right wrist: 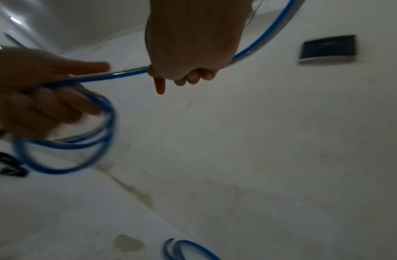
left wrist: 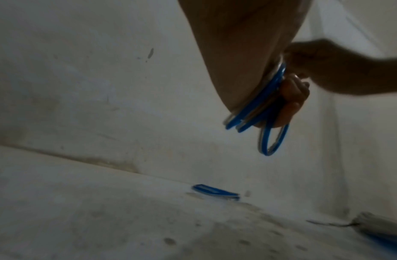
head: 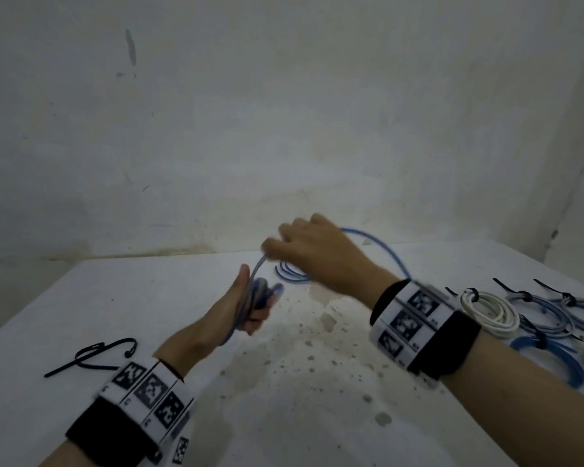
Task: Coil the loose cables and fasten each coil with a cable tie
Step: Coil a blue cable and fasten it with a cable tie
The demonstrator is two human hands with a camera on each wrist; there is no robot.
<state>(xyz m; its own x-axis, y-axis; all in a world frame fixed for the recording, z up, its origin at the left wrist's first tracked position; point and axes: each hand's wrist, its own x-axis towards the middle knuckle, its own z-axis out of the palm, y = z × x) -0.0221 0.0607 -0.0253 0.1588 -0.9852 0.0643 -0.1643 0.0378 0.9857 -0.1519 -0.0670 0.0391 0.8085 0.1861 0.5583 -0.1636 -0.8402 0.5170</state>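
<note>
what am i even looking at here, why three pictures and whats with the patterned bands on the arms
A person is coiling cables by hand. The patterned bands sit on both wrists, where small cameras are worn. The head view looks down from the person's head; the other two look along each hand. The left hand grips a half-made coil of blue cable. The right hand grips that cable's loose length, feeding it over. On the white table lie finished coils fastened with ties, and spare black cable ties.
</note>
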